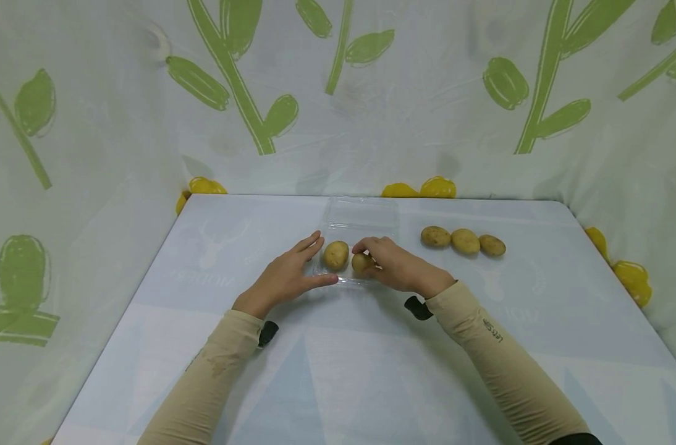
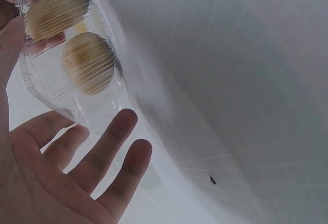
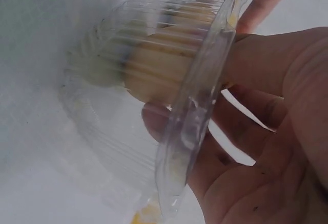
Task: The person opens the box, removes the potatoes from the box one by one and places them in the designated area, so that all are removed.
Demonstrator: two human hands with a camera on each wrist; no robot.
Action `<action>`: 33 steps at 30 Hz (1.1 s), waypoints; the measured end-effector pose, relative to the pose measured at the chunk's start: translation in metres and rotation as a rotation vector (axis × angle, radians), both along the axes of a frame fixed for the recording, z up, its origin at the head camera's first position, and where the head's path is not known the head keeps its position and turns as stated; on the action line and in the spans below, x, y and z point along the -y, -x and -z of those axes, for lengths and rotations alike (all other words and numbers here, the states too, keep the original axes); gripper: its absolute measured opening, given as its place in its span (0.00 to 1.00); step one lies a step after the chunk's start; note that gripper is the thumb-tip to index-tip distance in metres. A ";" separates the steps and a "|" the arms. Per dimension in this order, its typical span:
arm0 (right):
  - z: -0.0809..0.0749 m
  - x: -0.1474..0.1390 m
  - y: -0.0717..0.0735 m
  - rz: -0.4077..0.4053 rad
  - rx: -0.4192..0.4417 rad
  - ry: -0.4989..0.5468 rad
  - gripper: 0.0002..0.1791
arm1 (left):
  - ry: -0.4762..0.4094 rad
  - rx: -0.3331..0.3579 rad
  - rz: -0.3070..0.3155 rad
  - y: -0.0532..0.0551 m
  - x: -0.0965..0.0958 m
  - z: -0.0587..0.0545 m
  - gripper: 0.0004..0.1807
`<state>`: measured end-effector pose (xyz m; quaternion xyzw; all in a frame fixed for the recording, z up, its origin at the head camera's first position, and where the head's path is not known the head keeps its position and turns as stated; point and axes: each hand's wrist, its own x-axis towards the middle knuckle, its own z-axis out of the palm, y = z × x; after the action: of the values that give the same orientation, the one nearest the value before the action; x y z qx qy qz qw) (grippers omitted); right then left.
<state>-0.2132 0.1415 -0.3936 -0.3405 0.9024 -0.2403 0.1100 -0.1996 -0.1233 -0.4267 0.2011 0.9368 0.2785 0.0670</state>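
A clear plastic clamshell box (image 1: pixel 361 214) lies with its lid folded back at the far middle of the table. One potato (image 1: pixel 335 255) sits in its left half. My right hand (image 1: pixel 399 266) reaches over the box's right half, thumb and fingers round a second potato (image 1: pixel 362 264); through the ribbed plastic, the right wrist view also shows this held potato (image 3: pixel 159 67). At the box's left side is my left hand (image 1: pixel 285 274), its fingers spread and thumb pointing along the near edge. Both potatoes show through the plastic in the left wrist view.
Three more potatoes (image 1: pixel 465 241) lie in a row to the right of the box, on the pale patterned table (image 1: pixel 338 383). A curtain (image 1: pixel 427 123) printed with green leaves hangs behind the table's far edge and along its sides.
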 end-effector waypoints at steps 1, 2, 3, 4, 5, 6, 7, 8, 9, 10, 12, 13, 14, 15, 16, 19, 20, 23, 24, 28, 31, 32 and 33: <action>0.000 0.000 0.000 0.006 0.003 0.002 0.22 | 0.001 0.001 -0.001 0.000 0.000 0.000 0.56; 0.000 0.000 0.000 0.012 0.005 0.003 0.22 | 0.000 0.002 -0.002 0.000 0.000 0.000 0.56; 0.001 -0.001 0.000 0.019 0.004 0.004 0.22 | -0.002 0.002 -0.003 0.000 0.000 0.000 0.57; 0.001 -0.001 0.000 0.026 0.001 0.004 0.22 | -0.004 0.004 -0.002 -0.001 0.000 0.000 0.57; 0.001 -0.002 0.000 0.034 0.000 0.005 0.22 | -0.006 0.003 -0.001 -0.001 0.000 -0.001 0.57; 0.001 -0.002 0.001 0.042 -0.003 0.007 0.22 | -0.007 0.002 0.001 -0.001 -0.001 -0.001 0.57; 0.001 -0.003 0.000 0.051 -0.005 0.009 0.22 | -0.006 0.001 0.002 -0.001 -0.001 -0.001 0.57; 0.001 -0.003 0.001 0.061 -0.005 0.011 0.22 | -0.006 -0.002 0.003 -0.001 -0.001 -0.001 0.57; 0.001 -0.004 0.001 0.068 -0.009 0.016 0.23 | -0.005 -0.004 0.004 -0.001 -0.001 -0.001 0.57; 0.001 -0.005 0.001 0.072 -0.013 0.018 0.24 | -0.003 -0.005 0.004 -0.001 -0.001 -0.001 0.57; 0.001 -0.005 0.000 0.069 -0.026 0.014 0.24 | 0.003 -0.006 0.002 -0.001 -0.001 -0.001 0.57; 0.001 -0.006 0.000 0.068 -0.030 0.010 0.24 | 0.005 -0.004 0.001 -0.001 -0.001 -0.002 0.57; 0.001 -0.006 0.000 0.065 -0.037 0.004 0.24 | 0.006 -0.003 0.000 -0.001 0.000 -0.002 0.57; 0.000 -0.006 -0.001 0.061 -0.045 0.001 0.23 | 0.005 -0.002 0.000 0.000 0.000 -0.002 0.57; 0.000 -0.005 -0.001 0.060 -0.051 -0.004 0.22 | 0.003 -0.001 0.000 0.000 0.000 -0.002 0.57; 0.000 -0.004 -0.003 0.077 -0.058 -0.004 0.19 | 0.000 0.002 0.003 0.000 0.000 -0.001 0.56; 0.000 -0.004 -0.003 0.082 -0.062 -0.002 0.19 | 0.000 0.002 0.003 0.000 0.000 -0.001 0.56; 0.000 -0.003 -0.004 0.100 -0.072 0.003 0.20 | 0.000 -0.003 0.007 0.000 0.000 -0.001 0.56; 0.001 -0.003 -0.004 0.104 -0.075 0.002 0.21 | 0.001 -0.005 0.008 0.000 0.000 0.000 0.56; 0.003 -0.002 -0.003 0.127 -0.080 -0.010 0.21 | -0.003 -0.007 0.009 0.000 0.000 0.000 0.56; 0.003 -0.002 -0.002 0.140 -0.076 -0.019 0.22 | -0.004 -0.006 0.008 0.000 0.000 0.000 0.57; 0.004 -0.002 -0.002 0.143 -0.076 -0.020 0.23 | -0.004 -0.007 0.008 0.000 0.000 0.001 0.57; 0.004 -0.002 -0.002 0.143 -0.081 -0.022 0.25 | -0.004 -0.006 0.007 0.000 0.001 0.001 0.57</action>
<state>-0.2111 0.1436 -0.3973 -0.2835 0.9306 -0.2237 0.0599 -0.2001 -0.1239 -0.4274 0.2055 0.9357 0.2793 0.0648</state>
